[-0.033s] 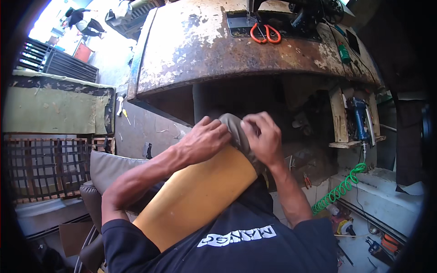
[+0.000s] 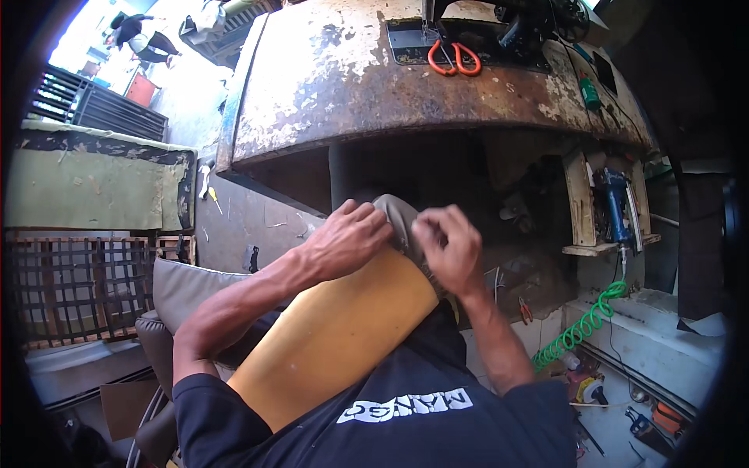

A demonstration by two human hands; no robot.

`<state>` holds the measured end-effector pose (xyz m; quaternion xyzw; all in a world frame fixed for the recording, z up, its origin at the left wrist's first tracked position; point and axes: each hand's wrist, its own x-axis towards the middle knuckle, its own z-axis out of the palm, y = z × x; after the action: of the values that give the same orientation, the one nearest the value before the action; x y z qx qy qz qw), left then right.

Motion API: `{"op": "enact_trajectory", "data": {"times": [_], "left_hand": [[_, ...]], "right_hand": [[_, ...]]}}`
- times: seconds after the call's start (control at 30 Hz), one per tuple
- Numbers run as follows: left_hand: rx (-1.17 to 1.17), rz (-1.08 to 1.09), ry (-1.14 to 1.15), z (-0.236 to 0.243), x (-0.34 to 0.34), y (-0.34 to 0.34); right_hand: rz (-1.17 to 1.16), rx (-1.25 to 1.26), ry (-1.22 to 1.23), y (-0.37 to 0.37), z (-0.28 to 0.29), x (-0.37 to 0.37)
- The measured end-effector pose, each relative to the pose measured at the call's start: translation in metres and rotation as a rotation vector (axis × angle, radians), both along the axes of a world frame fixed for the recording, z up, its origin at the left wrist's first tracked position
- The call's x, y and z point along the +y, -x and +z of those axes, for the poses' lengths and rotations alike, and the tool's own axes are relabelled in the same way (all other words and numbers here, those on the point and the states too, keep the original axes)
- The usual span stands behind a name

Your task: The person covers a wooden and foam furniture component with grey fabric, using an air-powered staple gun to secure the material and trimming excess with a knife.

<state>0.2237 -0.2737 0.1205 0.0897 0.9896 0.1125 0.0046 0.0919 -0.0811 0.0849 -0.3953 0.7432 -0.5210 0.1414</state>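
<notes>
Right hand (image 2: 452,251) has dipped slightly, left hand (image 2: 346,240) curls over the yellow pad (image 2: 335,335), likely soft, best edge-held, both grips unclear.

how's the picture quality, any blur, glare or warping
Head view: fingers of the right hand blurred, left hand crisper; head view: floor at upper left washed out by bright light, area beneath the worktable in deep shadow; head view: worktable's front edge bowed, corners black.
</notes>
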Motion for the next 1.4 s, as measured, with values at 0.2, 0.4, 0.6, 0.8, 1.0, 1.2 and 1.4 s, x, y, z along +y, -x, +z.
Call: {"op": "enact_trajectory", "data": {"times": [0.2,0.4,0.6,0.8,1.0,1.2,1.4], "left_hand": [[0.086,0.245,-0.335,-0.014,-0.019,-0.01],[0.276,0.024,0.071,-0.012,-0.041,-0.011],[0.281,-0.267,0.353,0.017,-0.053,-0.001],[0.228,-0.024,0.304,-0.002,-0.042,-0.02],[0.168,0.331,0.133,-0.013,-0.042,-0.041],[0.086,0.545,0.041,-0.026,-0.049,-0.043],[-0.012,0.726,-0.165,-0.069,-0.064,-0.066]], "right_hand": [[-0.028,0.237,0.054,-0.02,-0.036,0.025],[-0.047,0.472,0.068,-0.021,-0.024,0.012],[-0.033,0.885,0.087,-0.021,-0.03,0.006],[0.105,0.779,0.123,-0.011,-0.018,-0.002],[-0.003,0.476,-0.003,0.016,-0.016,0.007],[0.177,0.569,-0.298,-0.033,-0.031,-0.023],[0.319,0.445,-0.14,-0.054,0.015,-0.048]]}}
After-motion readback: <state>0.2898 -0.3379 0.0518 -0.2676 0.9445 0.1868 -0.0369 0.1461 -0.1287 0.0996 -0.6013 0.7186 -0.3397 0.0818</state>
